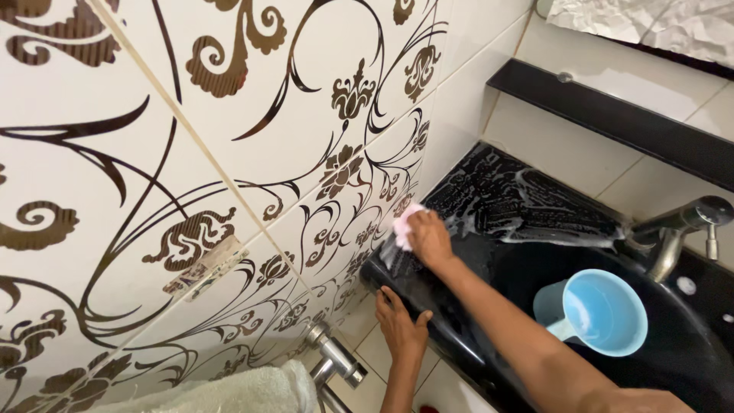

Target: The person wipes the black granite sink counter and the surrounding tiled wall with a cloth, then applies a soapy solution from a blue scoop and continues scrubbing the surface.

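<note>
My right hand presses a pink sponge against the soapy rim of a black sink, close to the patterned wall tiles. White suds streak the rim around the sponge. My left hand grips the sink's outer edge just below, fingers curled over it. A light blue plastic mug lies inside the basin.
A chrome faucet stands at the sink's right side. A black shelf runs along the wall above. A chrome pipe fitting and a pale green towel sit below the floral tiles.
</note>
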